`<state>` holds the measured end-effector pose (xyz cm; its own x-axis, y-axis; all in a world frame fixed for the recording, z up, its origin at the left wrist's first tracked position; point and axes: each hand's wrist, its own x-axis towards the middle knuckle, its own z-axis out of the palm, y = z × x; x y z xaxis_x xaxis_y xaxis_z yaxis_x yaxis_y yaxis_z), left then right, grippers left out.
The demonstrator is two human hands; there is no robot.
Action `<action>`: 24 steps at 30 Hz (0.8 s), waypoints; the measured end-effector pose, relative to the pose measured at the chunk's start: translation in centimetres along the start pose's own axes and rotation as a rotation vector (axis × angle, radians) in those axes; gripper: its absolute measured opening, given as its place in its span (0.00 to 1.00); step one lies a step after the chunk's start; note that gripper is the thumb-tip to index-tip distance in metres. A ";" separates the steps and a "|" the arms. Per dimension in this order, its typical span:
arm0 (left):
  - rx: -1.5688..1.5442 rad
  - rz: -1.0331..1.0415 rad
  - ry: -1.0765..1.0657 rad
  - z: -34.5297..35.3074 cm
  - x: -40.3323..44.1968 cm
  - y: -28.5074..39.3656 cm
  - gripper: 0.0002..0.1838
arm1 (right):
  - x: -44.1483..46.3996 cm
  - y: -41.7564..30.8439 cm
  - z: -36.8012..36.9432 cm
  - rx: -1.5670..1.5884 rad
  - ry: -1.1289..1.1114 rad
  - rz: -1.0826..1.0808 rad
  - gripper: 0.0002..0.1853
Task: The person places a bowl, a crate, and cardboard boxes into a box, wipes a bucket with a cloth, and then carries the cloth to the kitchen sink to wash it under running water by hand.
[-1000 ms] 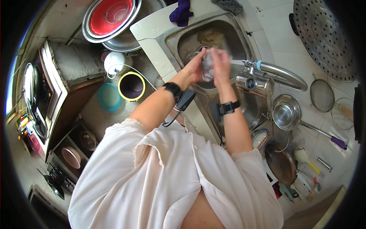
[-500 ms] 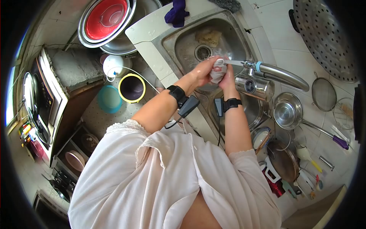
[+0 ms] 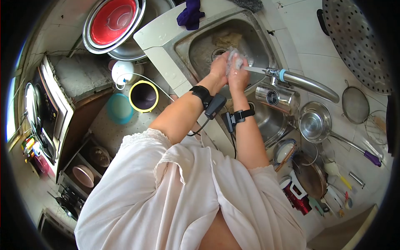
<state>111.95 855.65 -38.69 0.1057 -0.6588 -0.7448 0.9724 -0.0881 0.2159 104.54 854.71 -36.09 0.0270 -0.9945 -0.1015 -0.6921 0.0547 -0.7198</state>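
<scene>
Over the sink (image 3: 200, 52), both my hands close around a wet, whitish bundle that looks like a cloth (image 3: 238, 62). My left hand (image 3: 220, 66) presses it from the left, fingers partly hidden. On the other side my right hand (image 3: 239, 77) grips it with curled fingers. Water from the faucet (image 3: 306, 81) runs onto the bundle and splashes around it. A yellowish-brown wet cloth or sponge (image 3: 228, 40) lies in the basin beyond the drain (image 3: 218, 52), which my hands partly cover.
A steel canister (image 3: 277, 98) stands beside the faucet above the second basin (image 3: 271, 123). A purple cloth (image 3: 191, 14) lies on the sink's far edge. Pans and a saucepan (image 3: 314, 121) are on the right. Buckets, including a yellow-rimmed one (image 3: 143, 96), stand on the floor at left.
Both hands have shifted slightly up and left with the whitish bundle, and the right hand has turned over it. More water now splashes around the bundle.
</scene>
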 end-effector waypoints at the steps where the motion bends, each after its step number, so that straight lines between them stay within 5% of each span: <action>1: -0.024 0.005 -0.047 -0.3 0.2 -0.4 0.14 | 0.2 -0.1 -0.1 0.018 -0.006 0.014 0.25; 10: 0.379 0.119 0.047 -0.1 1.6 -2.6 0.11 | 2.7 4.4 0.3 0.134 0.000 0.084 0.26; 12: 1.789 0.895 -0.078 -1.4 3.5 -3.5 0.11 | 3.7 6.2 -0.9 0.127 -0.024 0.113 0.24; 13: 1.812 1.005 -0.112 -0.9 2.2 -3.1 0.13 | 4.0 6.9 -2.3 0.349 -0.204 0.332 0.19; 14: 1.812 1.006 -0.111 0.1 0.8 -3.1 0.13 | 4.1 7.5 -3.1 0.467 -0.299 0.434 0.18; 17: 0.891 0.233 -0.084 2.8 -1.8 -2.5 0.11 | 3.9 7.9 -4.6 0.720 -0.379 0.542 0.20; 18: 0.891 0.234 -0.083 2.9 -1.9 -2.2 0.11 | 4.0 8.0 -4.9 0.794 -0.372 0.543 0.22; 20: 0.218 0.127 -0.262 3.0 -2.0 -1.8 0.14 | 4.1 8.1 -4.2 0.836 -0.412 0.722 0.26; 22: 0.102 0.001 -0.210 2.7 -1.1 -0.9 0.15 | 1.5 2.9 -3.3 0.650 -0.344 0.130 0.28; 24: 0.022 -0.051 -0.207 1.5 0.4 -0.9 0.12 | 1.1 3.1 -1.0 0.397 -0.162 -0.039 0.22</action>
<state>110.81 854.30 -38.24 0.0093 -0.7922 -0.6102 0.9704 -0.1401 0.1967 101.75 853.65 -37.73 0.1827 -0.9712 -0.1530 -0.3575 0.0793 -0.9305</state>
